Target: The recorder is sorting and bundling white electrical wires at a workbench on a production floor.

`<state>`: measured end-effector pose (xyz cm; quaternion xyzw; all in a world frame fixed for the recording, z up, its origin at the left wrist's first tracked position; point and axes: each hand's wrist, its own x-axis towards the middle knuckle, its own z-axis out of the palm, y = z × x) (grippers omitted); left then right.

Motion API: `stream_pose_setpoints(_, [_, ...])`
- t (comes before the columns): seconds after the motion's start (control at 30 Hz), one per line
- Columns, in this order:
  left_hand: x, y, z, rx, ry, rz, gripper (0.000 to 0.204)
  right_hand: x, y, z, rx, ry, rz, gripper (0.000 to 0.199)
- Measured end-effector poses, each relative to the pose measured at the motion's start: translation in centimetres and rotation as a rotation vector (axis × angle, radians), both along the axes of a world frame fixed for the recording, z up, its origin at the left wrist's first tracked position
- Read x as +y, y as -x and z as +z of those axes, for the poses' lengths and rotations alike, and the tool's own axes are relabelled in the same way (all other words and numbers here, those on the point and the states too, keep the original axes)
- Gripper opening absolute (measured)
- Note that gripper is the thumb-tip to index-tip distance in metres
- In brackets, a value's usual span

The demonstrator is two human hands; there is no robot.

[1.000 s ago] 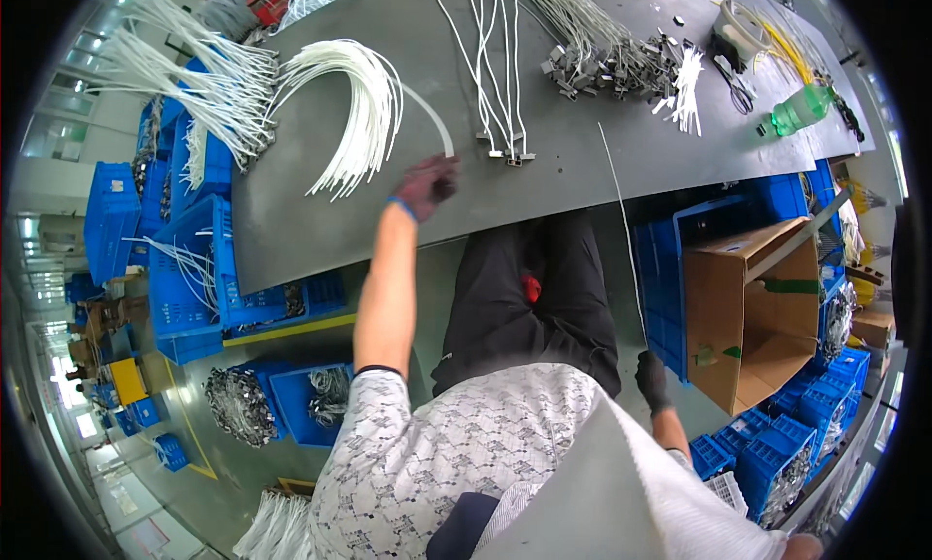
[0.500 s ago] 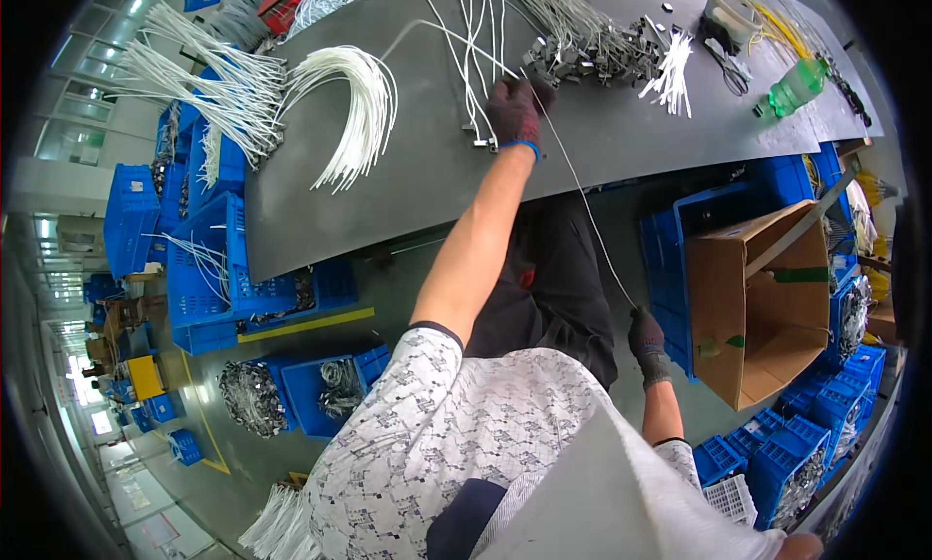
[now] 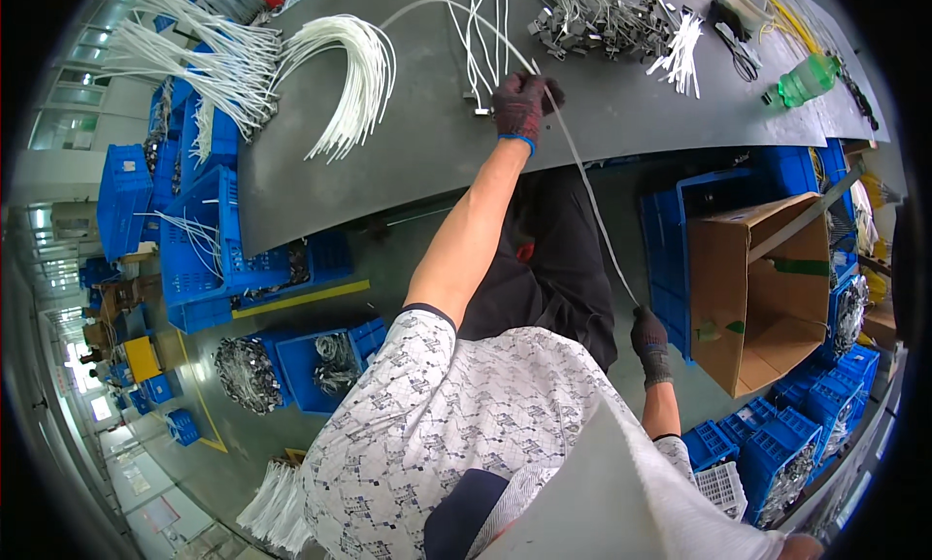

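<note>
My left hand point(image 3: 522, 104), in a dark red and black knit glove, is closed on a long pale cable point(image 3: 591, 199) above the table's near edge. From there the cable runs slack down to my right hand point(image 3: 649, 339), in a dark glove, whose fingers pinch its end low beside my right leg. Beyond my left hand the cable arcs up and left across the table. Several white cables point(image 3: 473, 50) with small metal connectors lie just left of that hand. A curved bundle of white cables point(image 3: 351, 80) rests further left.
The dark table point(image 3: 427, 162) holds a heap of metal connectors point(image 3: 602, 26), short white strips point(image 3: 682, 55), scissors point(image 3: 740, 53) and a green bottle point(image 3: 808, 81). An open cardboard box point(image 3: 716, 303) stands right of my right hand, beside blue crates point(image 3: 665, 269). More blue crates point(image 3: 199, 259) are at left.
The cable between my hands has gone from nearly straight to a looser curve and looks thicker. Both hands stay closed on it. The view has shifted slightly.
</note>
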<state>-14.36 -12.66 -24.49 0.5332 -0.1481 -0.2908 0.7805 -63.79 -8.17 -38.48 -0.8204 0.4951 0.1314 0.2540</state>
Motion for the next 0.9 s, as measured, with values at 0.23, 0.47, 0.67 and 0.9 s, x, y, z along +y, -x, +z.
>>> stream_pose_setpoints(0.23, [0.1,-0.7,1.2,0.066,0.072,0.145,0.017,0.8,2.5,-0.6,0.075,0.010,0.011,0.023])
stream_pose_setpoints(0.47, [2.1,4.0,0.3,-0.122,-0.225,-0.404,0.015,-0.1,0.4,-2.1,-0.302,0.013,-0.040,0.022])
stream_pose_setpoints(0.67, [6.5,15.0,-5.4,-0.183,-0.255,-0.717,0.016,-1.6,-18.9,10.8,-0.986,-0.009,-0.315,0.029])
stream_pose_setpoints(0.9, [8.1,9.4,-0.2,0.121,-0.161,-0.342,0.024,-1.1,-25.3,11.1,-1.129,-0.396,-0.585,0.039])
